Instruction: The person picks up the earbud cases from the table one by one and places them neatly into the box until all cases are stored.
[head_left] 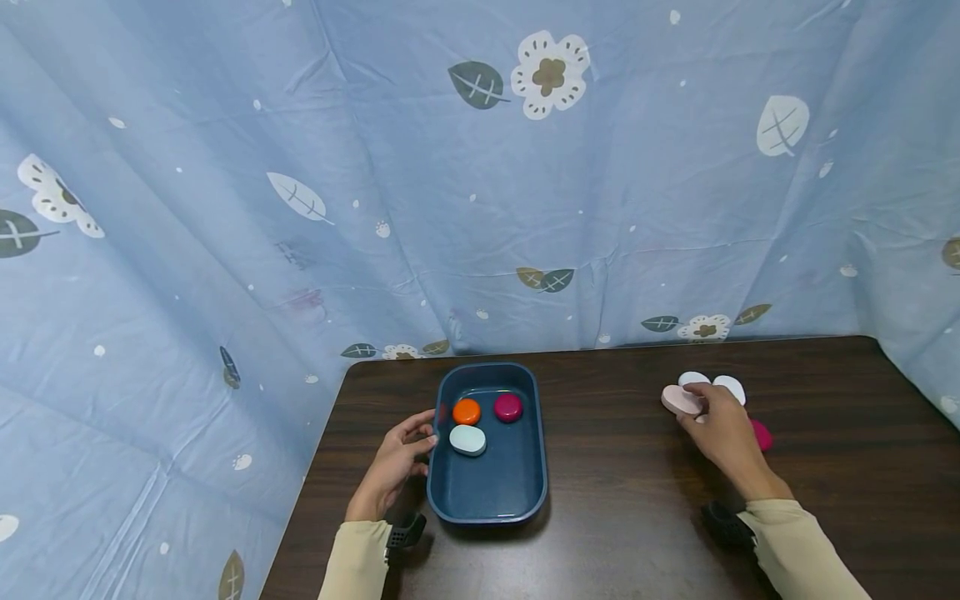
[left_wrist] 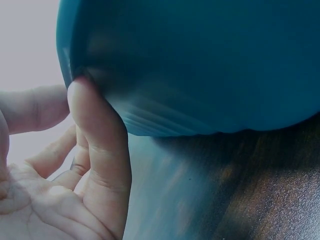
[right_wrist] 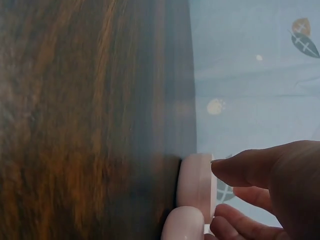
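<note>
At the left long side of a dark blue tray, my left hand pinches the wall, its thumb against the plastic in the left wrist view. Inside the tray lie an orange round soap, a magenta round soap and a whitish oval soap. On the right, my right hand holds a pale pink oval soap between thumb and fingers. That soap appears close to the tabletop. Another pinkish soap sits right beside it in the right wrist view.
Around my right hand lie two white soaps and a magenta soap, partly covered by the hand. The dark wooden table spans between tray and soaps. A blue patterned curtain hangs along the back and left edges.
</note>
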